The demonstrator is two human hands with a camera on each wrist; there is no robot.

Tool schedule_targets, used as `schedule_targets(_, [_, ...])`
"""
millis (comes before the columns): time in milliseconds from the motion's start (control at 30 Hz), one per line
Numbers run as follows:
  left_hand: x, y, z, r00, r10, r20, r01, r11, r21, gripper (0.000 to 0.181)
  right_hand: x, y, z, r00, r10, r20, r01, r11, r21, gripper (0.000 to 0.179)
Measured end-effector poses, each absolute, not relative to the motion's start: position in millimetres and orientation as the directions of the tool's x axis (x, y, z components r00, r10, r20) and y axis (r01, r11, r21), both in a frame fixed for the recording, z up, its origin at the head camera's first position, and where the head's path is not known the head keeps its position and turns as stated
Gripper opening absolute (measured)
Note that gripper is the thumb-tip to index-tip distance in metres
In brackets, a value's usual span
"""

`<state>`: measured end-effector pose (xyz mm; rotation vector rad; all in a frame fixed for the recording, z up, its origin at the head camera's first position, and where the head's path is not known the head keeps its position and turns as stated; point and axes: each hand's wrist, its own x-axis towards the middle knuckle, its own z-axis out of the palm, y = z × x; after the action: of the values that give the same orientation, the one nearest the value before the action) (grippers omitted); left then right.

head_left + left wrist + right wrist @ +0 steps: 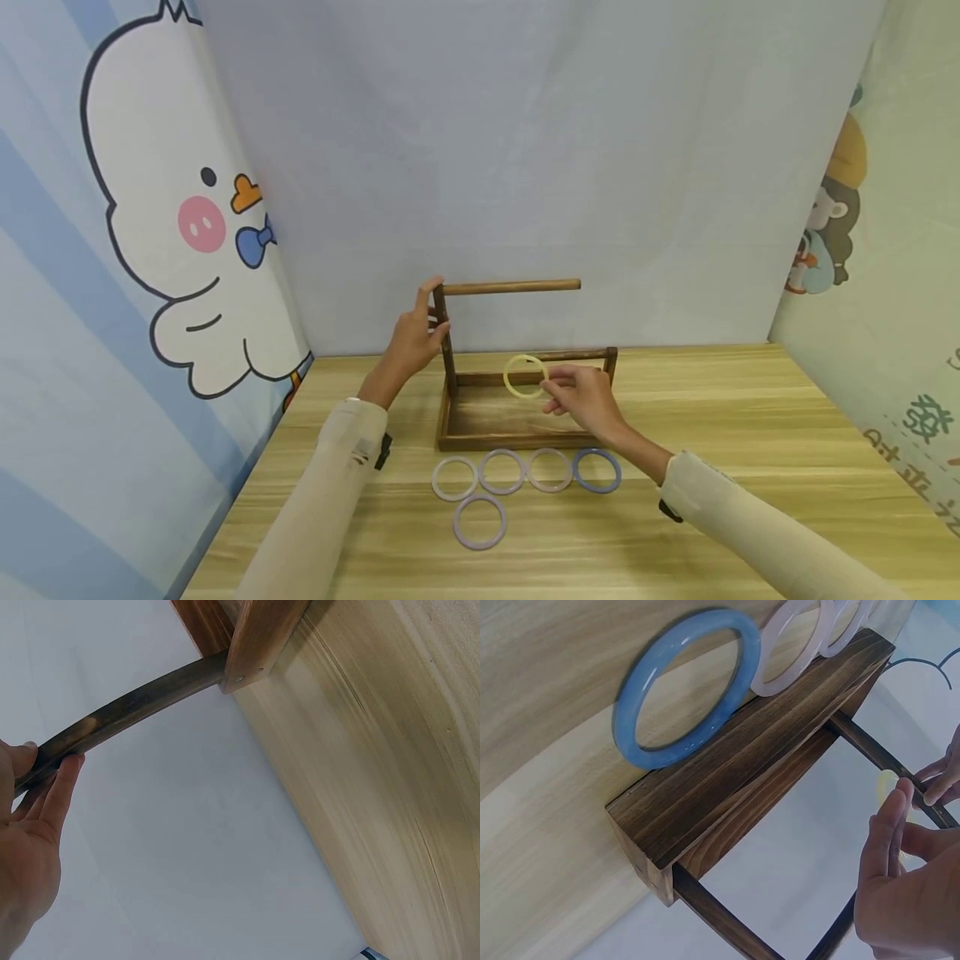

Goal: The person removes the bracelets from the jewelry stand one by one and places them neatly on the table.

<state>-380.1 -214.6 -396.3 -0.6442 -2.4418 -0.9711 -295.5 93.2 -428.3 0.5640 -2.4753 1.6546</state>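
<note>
My left hand (412,340) grips the top of the tall left post (447,358) of a dark wooden display rack (517,442). In the left wrist view, thumb and fingers lie on either side of that post. My right hand (588,402) pinches a pale yellow bangle (506,379) by its right edge, held upright above the rack's tray. The upper rod (517,287) extends right from the post, its right end free, with no bangle on it. In the right wrist view, fingers partly hide the yellow bangle.
Before the rack lie a blue bangle (628,712), several pale bangles in the same row, and a purple bangle (480,547) nearer me. A shorter rod (577,356) stands at the rack's right rear. Behind the wooden table (712,433) hangs a pale curtain (525,150).
</note>
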Motion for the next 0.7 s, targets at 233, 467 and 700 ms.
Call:
schedule_targets(233, [-380,-213,-395,-0.798,0.263,0.543,0.565,0.639,0.521,0.075,-288,98,-430,-0.919,-0.271,0.285,-0.374,0.377,-0.848,0.028])
schedule_targets(467, [-381,-213,-395,-0.793,0.263,0.550,0.569,0.644,0.512,0.076,-275,104,-434,-0.909,-0.333,0.250,-0.376,0.399,-0.837,0.030])
schedule_targets(700, [-380,-215,-396,-0.796,0.253,0.550,0.561,0.651,0.512,0.075,-264,108,-441,-0.899,-0.378,0.219,-0.373,0.402,-0.836,0.027])
